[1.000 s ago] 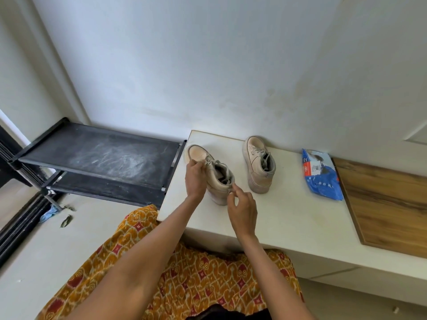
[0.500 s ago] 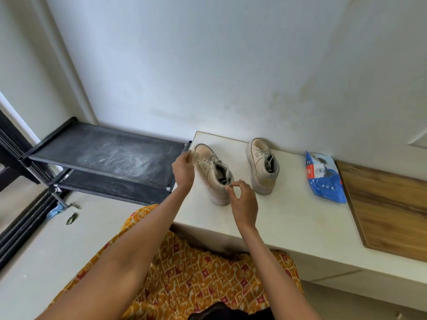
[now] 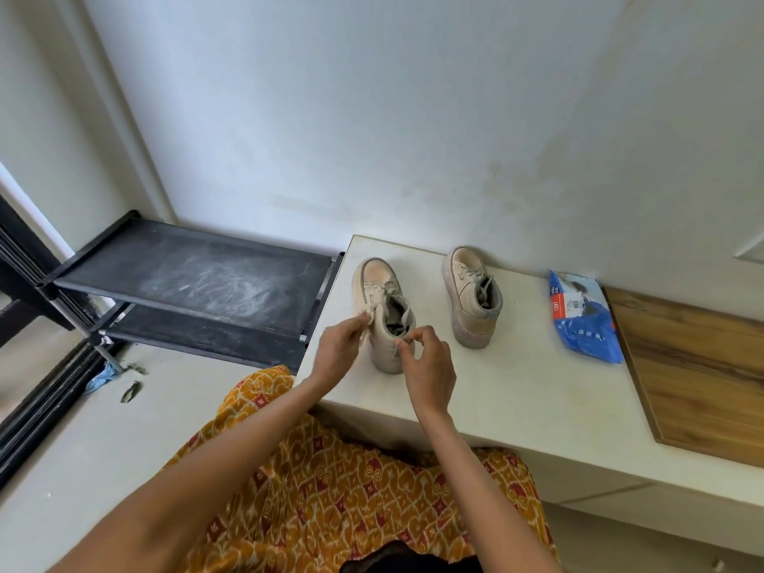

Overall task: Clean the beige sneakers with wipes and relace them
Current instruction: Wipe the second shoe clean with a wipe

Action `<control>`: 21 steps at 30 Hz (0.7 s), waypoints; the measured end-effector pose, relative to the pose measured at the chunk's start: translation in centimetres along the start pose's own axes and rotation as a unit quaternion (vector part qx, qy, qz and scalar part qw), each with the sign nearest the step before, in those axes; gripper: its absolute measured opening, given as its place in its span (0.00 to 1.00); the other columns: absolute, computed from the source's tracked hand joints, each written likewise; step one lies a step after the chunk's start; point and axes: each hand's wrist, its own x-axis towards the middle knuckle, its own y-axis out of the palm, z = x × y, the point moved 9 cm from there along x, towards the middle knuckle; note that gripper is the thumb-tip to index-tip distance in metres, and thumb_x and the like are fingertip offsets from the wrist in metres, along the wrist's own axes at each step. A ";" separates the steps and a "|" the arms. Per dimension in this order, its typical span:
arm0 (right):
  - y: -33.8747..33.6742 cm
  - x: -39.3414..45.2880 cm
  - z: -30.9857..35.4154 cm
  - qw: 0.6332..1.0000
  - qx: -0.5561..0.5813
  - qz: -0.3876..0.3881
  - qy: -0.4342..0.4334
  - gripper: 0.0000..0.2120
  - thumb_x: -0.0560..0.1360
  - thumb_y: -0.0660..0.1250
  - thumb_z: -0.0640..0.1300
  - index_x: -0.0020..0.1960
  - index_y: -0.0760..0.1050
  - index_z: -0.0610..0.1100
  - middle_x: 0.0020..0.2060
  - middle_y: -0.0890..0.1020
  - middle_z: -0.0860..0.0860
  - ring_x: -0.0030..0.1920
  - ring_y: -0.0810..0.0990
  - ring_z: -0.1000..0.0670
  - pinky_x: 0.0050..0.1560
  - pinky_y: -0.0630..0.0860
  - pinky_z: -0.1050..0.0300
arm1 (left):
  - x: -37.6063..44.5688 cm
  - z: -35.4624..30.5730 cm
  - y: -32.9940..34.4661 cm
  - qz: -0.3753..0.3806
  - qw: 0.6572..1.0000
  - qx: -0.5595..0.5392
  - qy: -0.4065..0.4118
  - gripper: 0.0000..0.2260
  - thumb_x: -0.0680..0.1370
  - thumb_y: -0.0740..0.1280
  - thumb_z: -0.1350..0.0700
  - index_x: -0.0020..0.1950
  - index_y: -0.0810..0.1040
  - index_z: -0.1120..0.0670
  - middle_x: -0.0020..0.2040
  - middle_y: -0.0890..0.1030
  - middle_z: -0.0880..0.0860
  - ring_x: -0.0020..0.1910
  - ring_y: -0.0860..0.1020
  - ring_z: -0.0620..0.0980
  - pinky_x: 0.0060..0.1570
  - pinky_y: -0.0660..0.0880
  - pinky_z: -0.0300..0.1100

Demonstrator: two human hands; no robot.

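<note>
Two beige sneakers stand on a white counter [image 3: 516, 390], toes toward the wall. The left sneaker [image 3: 378, 291] is nearest me, the right sneaker [image 3: 469, 299] sits apart to its right. My left hand [image 3: 339, 351] holds a crumpled beige wipe [image 3: 366, 324] against the left sneaker's outer side near the heel. My right hand [image 3: 428, 361] pinches the rear collar of that same sneaker at the heel. Laces hang loosely over both tongues.
A blue pack of wipes [image 3: 583, 320] lies on the counter to the right, beside a wooden board [image 3: 694, 374]. A dusty black shoe rack [image 3: 198, 283] stands left of the counter. My orange patterned clothing fills the lower middle.
My left hand with the wipe has moved from the sneaker's toe back along its left side toward the heel. My right hand has stayed at the heel.
</note>
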 end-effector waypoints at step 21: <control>1.0 1.2 -0.4 0.997 0.037 0.035 0.052 0.20 0.73 0.69 0.54 0.63 0.77 0.51 0.56 0.82 0.48 0.58 0.77 0.48 0.52 0.75 0.54 | 2.9 1.8 2.3 -0.013 0.985 -0.082 -0.151 0.10 0.78 0.65 0.63 0.58 0.80 0.61 0.54 0.82 0.58 0.54 0.80 0.52 0.58 0.74 0.42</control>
